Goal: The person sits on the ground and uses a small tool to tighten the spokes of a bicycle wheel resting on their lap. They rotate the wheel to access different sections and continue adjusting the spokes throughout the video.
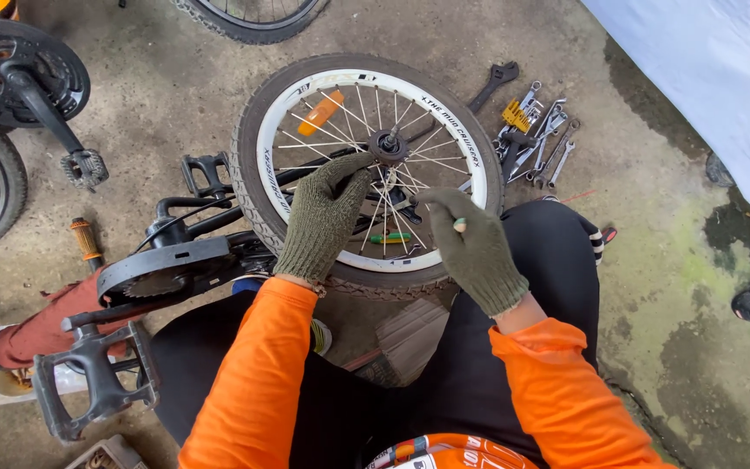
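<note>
wheel: small bike wheel (366, 174), white rim, knobby black tyre, thin steel spokes, lying on the concrete floor (653, 287) just beyond my knees.
left hand (323, 213): knit olive glove, fingers pinched on the dark hub (388, 146) at wheel centre.
right hand (470, 247): same glove, fingers clenched on a small green-tipped tool (459, 225) over the near-right spokes.
reflector: orange strip (320, 113), far-left spokes.
spanners (536, 130): steel pile, far right.

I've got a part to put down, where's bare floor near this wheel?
Bare concrete floor lies right of the wheel, below the pile of wrenches. Another free patch sits upper left, between the wheel and the crank with pedal. The lower left is crowded with the chainguard and a black pedal.
</note>
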